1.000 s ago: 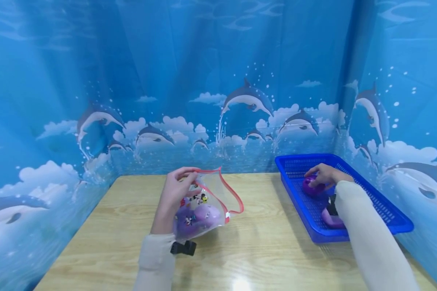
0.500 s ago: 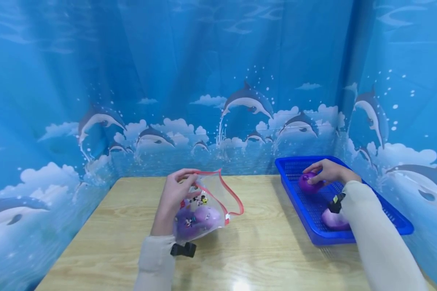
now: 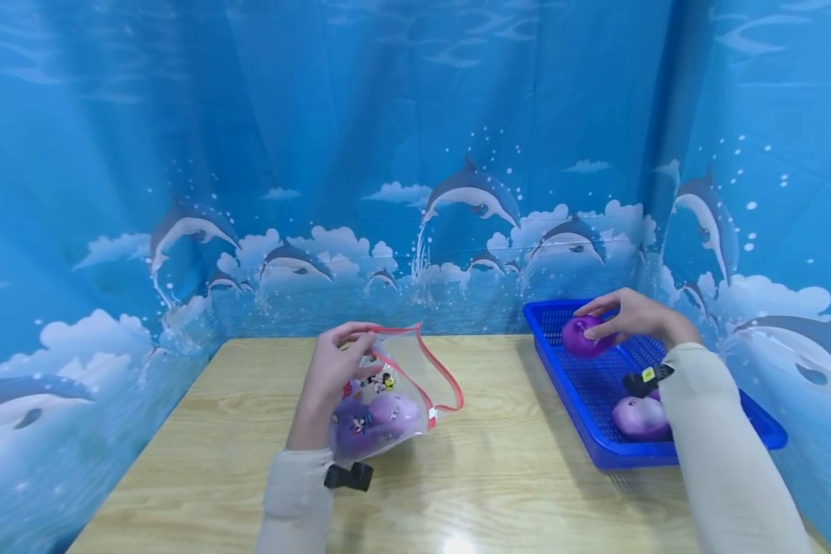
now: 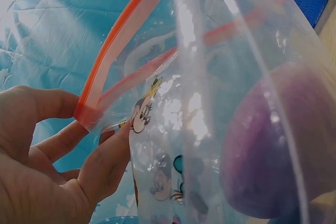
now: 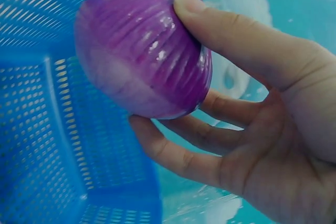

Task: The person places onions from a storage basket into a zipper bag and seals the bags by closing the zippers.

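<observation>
My left hand (image 3: pixel 335 369) pinches the edge of a clear plastic bag with a red zip rim (image 4: pixel 113 40) and cartoon mouse prints. The bag's mouth gapes to the right, and light purple rounded pieces (image 3: pixel 391 415) show through its wall. My right hand (image 3: pixel 633 315) holds a glossy purple onion-shaped piece (image 5: pixel 144 51) between thumb and fingertips, over the far part of a blue mesh basket (image 3: pixel 630 458). Ribs and a paler side are visible on this piece in the right wrist view. Another pale purple rounded piece (image 3: pixel 637 419) lies near the basket's front, partly hidden by my right sleeve.
The basket stands at the right of a light wooden table (image 3: pixel 498 462). A blue curtain (image 3: pixel 388 154) printed with dolphins and clouds rises behind the table and along both sides. Black straps with camera mounts sit at both wrists.
My right hand has lifted the purple onion-shaped piece up and slightly left within the basket's outline. More of the pale purple piece in the basket shows. My left hand and the bag stay put.
</observation>
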`<action>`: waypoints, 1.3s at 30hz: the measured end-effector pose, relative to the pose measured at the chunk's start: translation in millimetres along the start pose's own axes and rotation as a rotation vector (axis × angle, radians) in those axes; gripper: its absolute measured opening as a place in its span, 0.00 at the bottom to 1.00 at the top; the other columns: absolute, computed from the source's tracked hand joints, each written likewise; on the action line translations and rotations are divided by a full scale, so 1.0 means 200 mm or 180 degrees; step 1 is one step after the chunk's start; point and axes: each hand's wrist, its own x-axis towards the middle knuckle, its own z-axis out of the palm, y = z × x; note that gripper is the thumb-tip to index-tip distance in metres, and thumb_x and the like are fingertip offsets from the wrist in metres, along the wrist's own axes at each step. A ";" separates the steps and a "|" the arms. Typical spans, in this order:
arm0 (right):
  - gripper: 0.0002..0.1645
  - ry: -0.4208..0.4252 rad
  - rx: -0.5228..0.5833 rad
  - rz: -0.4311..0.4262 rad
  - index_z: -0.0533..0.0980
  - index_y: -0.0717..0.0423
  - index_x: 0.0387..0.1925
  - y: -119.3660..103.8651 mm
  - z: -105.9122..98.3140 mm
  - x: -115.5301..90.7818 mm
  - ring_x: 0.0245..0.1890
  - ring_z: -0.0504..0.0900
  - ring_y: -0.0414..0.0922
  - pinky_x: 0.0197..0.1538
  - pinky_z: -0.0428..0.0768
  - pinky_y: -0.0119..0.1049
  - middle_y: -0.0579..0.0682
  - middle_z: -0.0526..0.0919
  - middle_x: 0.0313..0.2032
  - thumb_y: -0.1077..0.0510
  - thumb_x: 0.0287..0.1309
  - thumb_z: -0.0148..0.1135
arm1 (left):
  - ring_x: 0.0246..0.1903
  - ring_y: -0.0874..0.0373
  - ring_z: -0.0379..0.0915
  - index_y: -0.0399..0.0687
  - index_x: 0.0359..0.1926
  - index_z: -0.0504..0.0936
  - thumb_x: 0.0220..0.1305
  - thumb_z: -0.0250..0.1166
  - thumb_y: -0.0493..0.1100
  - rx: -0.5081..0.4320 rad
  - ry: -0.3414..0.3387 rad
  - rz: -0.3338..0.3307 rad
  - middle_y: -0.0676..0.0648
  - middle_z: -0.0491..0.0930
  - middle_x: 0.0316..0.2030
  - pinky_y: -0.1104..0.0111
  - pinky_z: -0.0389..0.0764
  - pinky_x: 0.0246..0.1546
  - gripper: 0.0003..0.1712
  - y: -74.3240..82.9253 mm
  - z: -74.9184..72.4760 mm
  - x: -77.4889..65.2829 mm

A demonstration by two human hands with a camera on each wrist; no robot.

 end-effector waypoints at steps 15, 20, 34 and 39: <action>0.35 -0.0018 0.0110 -0.0227 0.76 0.63 0.66 -0.21 -0.03 -0.06 0.49 0.87 0.50 0.45 0.93 0.44 0.71 0.75 0.65 0.55 0.60 0.75 | 0.45 0.55 0.79 0.44 0.60 0.83 0.77 0.60 0.45 -0.0009 -0.0010 -0.0007 0.38 0.76 0.58 0.62 0.93 0.44 0.17 0.01 0.00 -0.01; 0.34 -0.0008 0.0032 -0.0332 0.77 0.60 0.65 -0.28 -0.02 -0.07 0.47 0.87 0.50 0.44 0.93 0.42 0.69 0.77 0.64 0.53 0.59 0.76 | 0.45 0.55 0.79 0.44 0.60 0.83 0.77 0.60 0.45 -0.0012 -0.0011 -0.0010 0.38 0.76 0.58 0.61 0.92 0.45 0.17 0.01 0.00 -0.01; 0.30 -0.0036 -0.0307 -0.0712 0.81 0.55 0.61 -0.48 0.09 -0.04 0.52 0.83 0.53 0.46 0.91 0.41 0.60 0.85 0.56 0.49 0.59 0.76 | 0.47 0.52 0.79 0.44 0.60 0.83 0.77 0.60 0.44 0.0002 0.0006 -0.0028 0.38 0.76 0.58 0.62 0.93 0.44 0.17 0.01 0.00 -0.01; 0.30 -0.0041 -0.0365 -0.0825 0.82 0.53 0.61 -0.54 0.13 -0.02 0.51 0.84 0.52 0.47 0.90 0.41 0.58 0.86 0.55 0.49 0.58 0.76 | 0.47 0.53 0.79 0.44 0.60 0.82 0.77 0.60 0.45 -0.0005 -0.0012 -0.0009 0.38 0.76 0.58 0.61 0.92 0.45 0.18 0.01 0.00 -0.01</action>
